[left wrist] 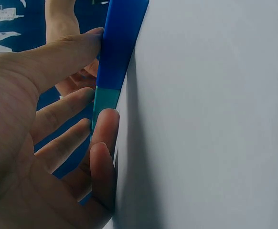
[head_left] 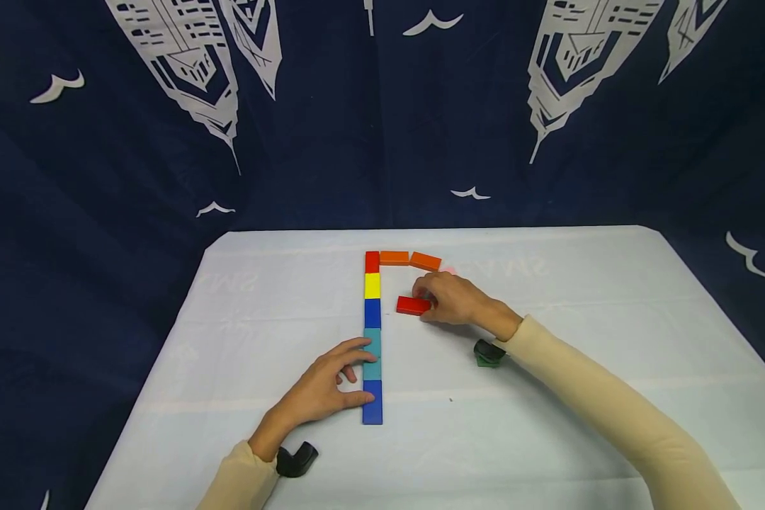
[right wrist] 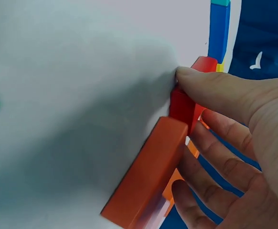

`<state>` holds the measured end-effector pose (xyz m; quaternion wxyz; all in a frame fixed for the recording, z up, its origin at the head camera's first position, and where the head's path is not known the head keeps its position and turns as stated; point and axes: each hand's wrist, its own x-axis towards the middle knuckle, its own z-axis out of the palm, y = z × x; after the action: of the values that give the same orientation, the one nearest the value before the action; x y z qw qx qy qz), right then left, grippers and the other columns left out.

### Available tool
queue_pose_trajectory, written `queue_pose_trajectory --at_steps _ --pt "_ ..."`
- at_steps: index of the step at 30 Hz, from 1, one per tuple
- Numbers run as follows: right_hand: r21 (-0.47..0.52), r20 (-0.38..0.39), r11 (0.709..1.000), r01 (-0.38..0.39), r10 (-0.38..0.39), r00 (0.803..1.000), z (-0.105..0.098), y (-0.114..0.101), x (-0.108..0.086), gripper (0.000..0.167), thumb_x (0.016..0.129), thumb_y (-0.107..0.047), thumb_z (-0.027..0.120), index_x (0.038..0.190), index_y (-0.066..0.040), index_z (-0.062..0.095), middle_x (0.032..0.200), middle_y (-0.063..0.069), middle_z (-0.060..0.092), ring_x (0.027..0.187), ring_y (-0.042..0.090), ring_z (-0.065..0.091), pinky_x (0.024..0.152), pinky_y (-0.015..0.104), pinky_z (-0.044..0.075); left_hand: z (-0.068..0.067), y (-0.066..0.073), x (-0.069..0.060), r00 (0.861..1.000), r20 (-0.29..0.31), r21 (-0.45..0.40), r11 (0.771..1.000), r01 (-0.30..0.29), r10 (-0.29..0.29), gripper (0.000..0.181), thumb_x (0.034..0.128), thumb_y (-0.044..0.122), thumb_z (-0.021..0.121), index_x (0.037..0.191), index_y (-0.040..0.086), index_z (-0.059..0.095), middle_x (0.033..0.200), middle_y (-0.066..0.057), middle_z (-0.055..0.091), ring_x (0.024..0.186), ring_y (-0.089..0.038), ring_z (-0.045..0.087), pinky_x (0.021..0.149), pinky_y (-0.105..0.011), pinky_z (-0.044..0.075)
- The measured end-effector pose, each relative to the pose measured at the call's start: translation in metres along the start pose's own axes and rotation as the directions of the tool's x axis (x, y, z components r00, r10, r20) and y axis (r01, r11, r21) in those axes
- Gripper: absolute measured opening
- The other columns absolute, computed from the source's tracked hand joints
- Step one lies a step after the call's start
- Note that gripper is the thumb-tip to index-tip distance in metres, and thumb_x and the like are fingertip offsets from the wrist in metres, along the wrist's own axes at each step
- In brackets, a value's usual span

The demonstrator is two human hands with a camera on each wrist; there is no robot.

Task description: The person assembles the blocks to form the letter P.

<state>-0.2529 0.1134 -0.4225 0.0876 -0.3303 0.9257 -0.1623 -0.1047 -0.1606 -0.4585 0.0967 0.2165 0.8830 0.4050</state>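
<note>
A straight column of blocks lies on the white table: a red block (head_left: pixel 372 262) at the far end, then yellow (head_left: pixel 372 286), blue (head_left: pixel 372 313), teal (head_left: pixel 372 374) and a near blue block (head_left: pixel 372 414). My left hand (head_left: pixel 319 386) rests along its left side, thumb at the near blue block and fingertips on the teal part. Two orange blocks (head_left: pixel 394 258) extend rightward from the far end. Inside that corner, my right hand (head_left: pixel 452 297) pinches a loose red block (head_left: pixel 411 305) between thumb and fingers. Close to that hand, the right wrist view shows an orange block (right wrist: pixel 146 171).
The white table (head_left: pixel 261 319) has a dark blue patterned cloth (head_left: pixel 331 142) behind it. A black wrist device (head_left: pixel 297 459) hangs below the left wrist. Under the right wrist, another black device (head_left: pixel 488 348) partly covers a green piece (head_left: pixel 487 362).
</note>
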Motion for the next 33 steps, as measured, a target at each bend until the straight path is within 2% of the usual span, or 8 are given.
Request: queue_pose_trajectory --at_steps 8,13,24,33 --pt "0.012 -0.031 0.998 0.058 -0.057 0.998 0.001 0.007 -0.003 0.032 0.081 -0.017 0.083 0.108 -0.01 0.068 0.092 0.001 0.065 0.079 0.016 0.052 0.074 0.03 0.046 0.0 0.0 -0.001 1.0 0.001 0.004 1.0 0.006 -0.006 0.051 0.0835 0.03 0.083 0.129 0.016 0.065 0.154 -0.003 0.045 0.084 -0.008 0.057 0.073 -0.024 0.047" --pt "0.043 -0.02 0.998 0.04 -0.039 0.999 0.001 0.009 -0.004 0.032 0.082 -0.017 0.083 0.109 -0.009 0.068 0.093 0.001 0.064 0.081 0.017 0.053 0.075 0.03 0.047 0.0 0.0 -0.001 1.0 0.0 0.006 1.0 0.005 -0.005 0.05 0.0834 0.03 0.083 0.129 0.016 0.066 0.154 -0.004 0.045 0.084 -0.008 0.057 0.073 -0.024 0.047" --pt "0.041 -0.023 0.998 0.043 -0.042 0.999 0.002 0.011 -0.006 0.032 0.082 -0.018 0.083 0.109 -0.008 0.068 0.092 0.002 0.064 0.081 0.017 0.053 0.076 0.03 0.046 -0.001 0.0 0.0 1.0 0.006 -0.003 1.0 0.007 -0.007 0.051 0.0832 0.029 0.083 0.129 0.016 0.066 0.154 -0.004 0.045 0.084 -0.009 0.057 0.073 -0.024 0.047" --pt "0.042 -0.03 0.997 0.066 -0.065 0.997 0.001 0.014 -0.008 0.032 0.082 -0.018 0.083 0.109 -0.008 0.069 0.09 0.001 0.064 0.08 0.016 0.053 0.076 0.03 0.046 -0.001 0.001 -0.001 1.0 0.006 -0.001 1.0 0.012 -0.012 0.051 0.0832 0.029 0.083 0.129 0.015 0.066 0.154 -0.004 0.045 0.084 -0.009 0.056 0.073 -0.024 0.047"
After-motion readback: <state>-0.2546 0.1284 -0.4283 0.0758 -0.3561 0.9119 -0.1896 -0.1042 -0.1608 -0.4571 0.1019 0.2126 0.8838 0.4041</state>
